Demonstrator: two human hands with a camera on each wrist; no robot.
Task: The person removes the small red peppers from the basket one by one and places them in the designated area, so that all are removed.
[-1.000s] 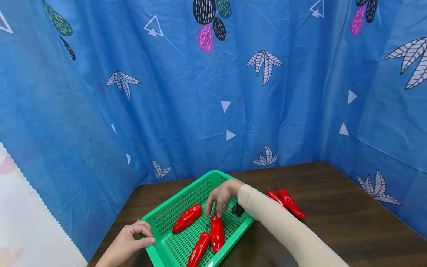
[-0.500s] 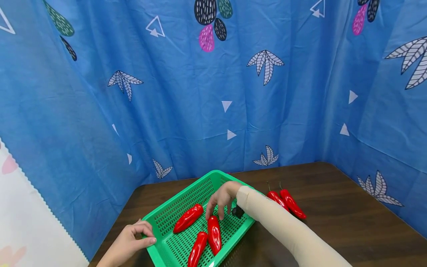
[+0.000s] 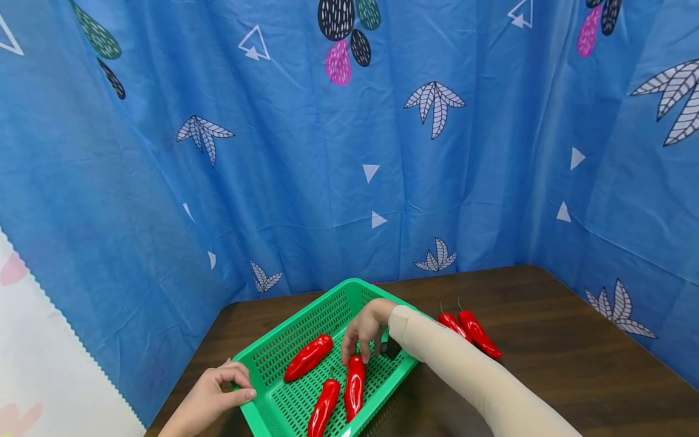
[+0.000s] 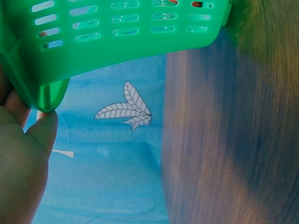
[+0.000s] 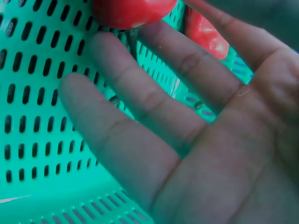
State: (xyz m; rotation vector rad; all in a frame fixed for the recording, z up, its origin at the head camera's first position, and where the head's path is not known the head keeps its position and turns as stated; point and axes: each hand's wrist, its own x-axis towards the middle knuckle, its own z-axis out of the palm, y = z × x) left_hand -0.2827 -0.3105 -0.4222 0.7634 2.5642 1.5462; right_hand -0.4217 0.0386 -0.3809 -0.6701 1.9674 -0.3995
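Observation:
My left hand (image 3: pixel 213 394) pinches the near-left rim of a green perforated plastic basket (image 3: pixel 289 334); the left wrist view shows thumb and finger at that basket's edge (image 4: pixel 56 95). Inside it, my right hand (image 3: pixel 368 325) holds the stem end of a red chili pepper (image 3: pixel 355 391) between its fingertips, the pepper lying on the basket floor. In the right wrist view the pepper (image 5: pixel 133 11) is at the top edge, the other fingers (image 5: pixel 117 130) are loosely extended, and the thumb cannot be made out. Two more chili peppers, an upper-left one (image 3: pixel 308 358) and a lower one (image 3: pixel 324 409), lie nearby.
Two red chili peppers (image 3: pixel 479 334) lie side by side on the dark wooden table (image 3: pixel 557 364), right of the basket. A blue patterned curtain (image 3: pixel 306 182) hangs behind the table. The right forearm in a cream sleeve (image 3: pixel 469 376) crosses over the basket's right rim.
The pepper at my right hand has shifted left, then slightly right, turning a little with the fingertips. My left hand stays at the rim; the other peppers lie still.

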